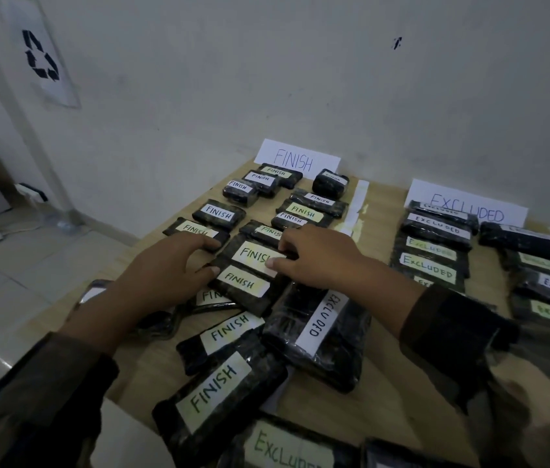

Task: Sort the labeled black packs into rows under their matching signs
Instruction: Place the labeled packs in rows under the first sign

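A white wall backs the wooden table where a person sorts black packs. Both hands close on one FINISH pack lying between them. The left hand curls its fingers over the pack's far corner with the thumb at the near edge, and the right hand pinches the label end.

Beyond the fingertips, the FINISH rows run up to the FINISH sign. Out past the right hand, the EXCLUDED sign heads the EXCLUDED rows. Beside the right wrist lies an unsorted EXCLUDED pack.

The glossy wrap looks slick and the pack fairly stiff and light, so a hold at both short ends seems safest. The table edge runs close outside the left hand. Bare wood between the right hand and the EXCLUDED rows offers passage.
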A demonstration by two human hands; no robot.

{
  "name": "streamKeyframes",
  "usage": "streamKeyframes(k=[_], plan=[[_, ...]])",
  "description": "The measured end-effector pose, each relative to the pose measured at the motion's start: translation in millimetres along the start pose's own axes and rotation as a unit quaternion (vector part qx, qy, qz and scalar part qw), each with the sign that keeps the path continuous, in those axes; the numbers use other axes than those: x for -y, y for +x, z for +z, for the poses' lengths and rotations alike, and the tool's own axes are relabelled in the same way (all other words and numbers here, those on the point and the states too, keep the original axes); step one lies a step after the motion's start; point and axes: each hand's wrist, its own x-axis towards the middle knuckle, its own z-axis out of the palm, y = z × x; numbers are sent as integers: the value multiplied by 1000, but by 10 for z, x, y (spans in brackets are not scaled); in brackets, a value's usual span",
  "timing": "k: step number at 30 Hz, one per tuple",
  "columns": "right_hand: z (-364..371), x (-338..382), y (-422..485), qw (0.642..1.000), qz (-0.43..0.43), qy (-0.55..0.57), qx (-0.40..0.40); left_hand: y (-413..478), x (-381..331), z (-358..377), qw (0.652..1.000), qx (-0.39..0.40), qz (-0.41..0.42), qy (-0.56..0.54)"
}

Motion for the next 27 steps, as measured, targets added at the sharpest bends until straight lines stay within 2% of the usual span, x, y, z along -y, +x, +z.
streamKeyframes(k=[3, 7, 9, 13, 18, 23, 27], plan=[[-39, -43, -68, 1000, -4, -4, 3, 0, -30, 27, 1000, 18, 6, 7], [-66, 87, -163, 997, -69, -6, -16, 8, -51, 35, 999, 33, 3, 11], [-46, 203, -194, 996, -84, -24, 4, 11, -64, 26, 999, 35, 3, 7], [45, 342, -191, 991, -85, -101, 24, -7, -79, -21, 1000, 31, 3, -1], [-23, 342, -208, 994, -71, -72, 33, -61, -68, -58, 999, 43, 8, -25], [-87, 306, -284, 990, -69, -101, 72, -101, -31, -106, 998, 37, 8, -39], [-193, 278, -405, 989, -92, -70, 92, -173, -23, -138, 998, 45, 22, -50]])
